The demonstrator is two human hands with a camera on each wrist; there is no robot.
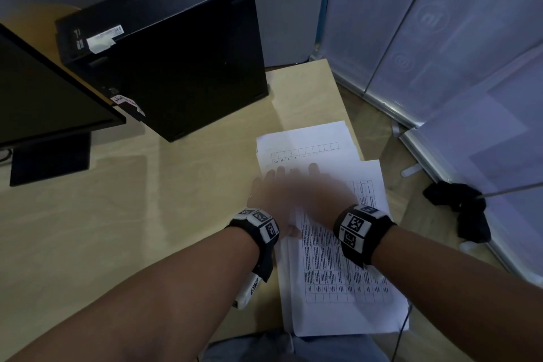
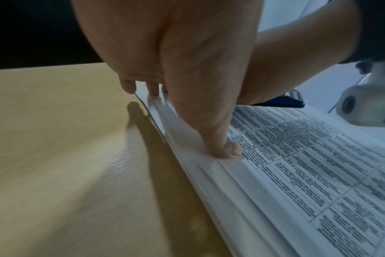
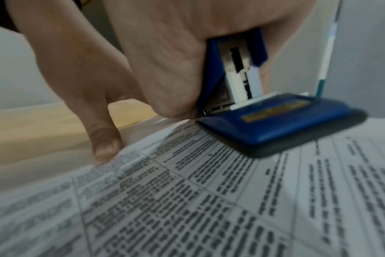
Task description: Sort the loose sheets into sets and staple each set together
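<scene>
Nearest, a stack of printed sheets (image 1: 338, 273) with dense tables lies on the right end of a pale wooden desk (image 1: 102, 229), partly overhanging its near edge. The left hand (image 2: 187, 69) presses thumb and straight fingertips along the stack's left margin, apparently to keep the pages aligned. Just beside it, the right hand (image 3: 165, 60) is curled around a blue stapler (image 3: 264, 121), which rests on the top sheet, likely heading for a corner. Beyond the hands, another sheet (image 1: 302, 144) shows a row of boxes. Farther back stand a black computer tower (image 1: 176, 53) and a monitor (image 1: 44, 91).
</scene>
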